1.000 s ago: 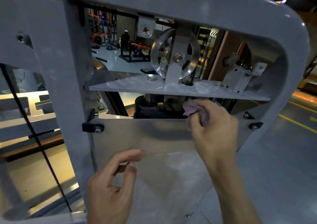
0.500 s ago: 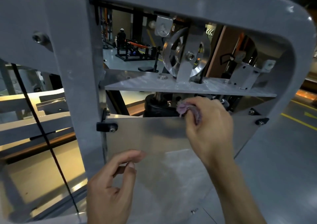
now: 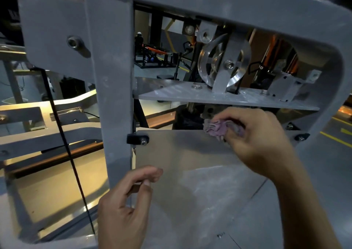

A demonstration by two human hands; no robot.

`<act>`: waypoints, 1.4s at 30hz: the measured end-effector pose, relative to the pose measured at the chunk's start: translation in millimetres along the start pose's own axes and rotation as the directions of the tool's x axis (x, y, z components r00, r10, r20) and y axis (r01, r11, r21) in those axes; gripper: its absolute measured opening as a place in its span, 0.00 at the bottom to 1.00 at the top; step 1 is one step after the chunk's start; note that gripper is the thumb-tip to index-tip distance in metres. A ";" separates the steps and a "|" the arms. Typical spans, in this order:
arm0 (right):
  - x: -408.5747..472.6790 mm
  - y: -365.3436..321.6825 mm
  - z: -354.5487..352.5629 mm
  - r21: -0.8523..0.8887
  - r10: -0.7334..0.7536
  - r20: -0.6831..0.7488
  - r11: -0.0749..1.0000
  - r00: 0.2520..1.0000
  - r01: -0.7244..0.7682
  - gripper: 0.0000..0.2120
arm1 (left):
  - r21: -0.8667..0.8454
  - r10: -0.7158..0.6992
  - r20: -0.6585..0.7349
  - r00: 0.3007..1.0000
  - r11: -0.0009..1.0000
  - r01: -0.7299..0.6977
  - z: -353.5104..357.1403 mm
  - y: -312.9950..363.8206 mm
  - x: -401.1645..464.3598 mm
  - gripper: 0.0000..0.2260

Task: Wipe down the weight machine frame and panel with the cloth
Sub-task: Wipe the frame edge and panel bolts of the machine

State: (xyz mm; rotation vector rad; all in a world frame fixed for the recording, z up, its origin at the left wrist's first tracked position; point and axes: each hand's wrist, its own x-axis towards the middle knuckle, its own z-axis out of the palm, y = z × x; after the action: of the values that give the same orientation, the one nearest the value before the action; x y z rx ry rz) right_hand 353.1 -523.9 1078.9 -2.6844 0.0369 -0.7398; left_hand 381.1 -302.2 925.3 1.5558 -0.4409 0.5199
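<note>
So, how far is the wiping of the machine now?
Nothing can be confirmed as finished: the clear panel shows only reflections. In hand: the right hand grips the bunched purple cloth at the panel's top edge, under the metal shelf. The left hand holds nothing near the grey frame. The lower panel and frame probably remain.

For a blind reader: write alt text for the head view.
The right hand presses a crumpled purple cloth against the top edge of the metal panel inside a grey machine frame. The left hand hangs loosely curled below; a pulley sits above.
</note>
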 end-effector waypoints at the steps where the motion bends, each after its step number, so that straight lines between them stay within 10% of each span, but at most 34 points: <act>1: 3.2 -5.9 2.1 -0.001 -0.006 0.025 1.000 1.000 0.006 0.14 | -0.001 0.002 0.007 1.000 1.000 -0.002 -0.6 0.5 0.3 0.11; 27: 12.6 -10.7 21.8 -0.147 0.093 -0.212 0.981 0.973 -0.126 0.09 | -0.010 0.031 0.051 0.998 0.999 -0.030 -13.2 -1.7 -5.5 0.11; 36: 23.0 -47.0 70.2 -0.203 -0.112 -0.331 0.978 0.937 0.045 0.09 | -0.045 0.011 0.042 0.999 0.999 -0.009 -16.1 0.2 -5.9 0.11; 42: 12.7 -16.8 47.5 -0.076 0.098 -0.477 0.986 0.874 -0.152 0.06 | -0.017 -0.004 0.080 0.997 1.000 0.005 -14.6 3.2 -3.1 0.11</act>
State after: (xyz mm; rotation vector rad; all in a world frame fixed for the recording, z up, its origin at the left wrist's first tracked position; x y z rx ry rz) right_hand 386.8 -494.0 1052.9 -2.5012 0.3815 -1.3666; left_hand 375.9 -287.9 926.5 1.5645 -0.5015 0.4504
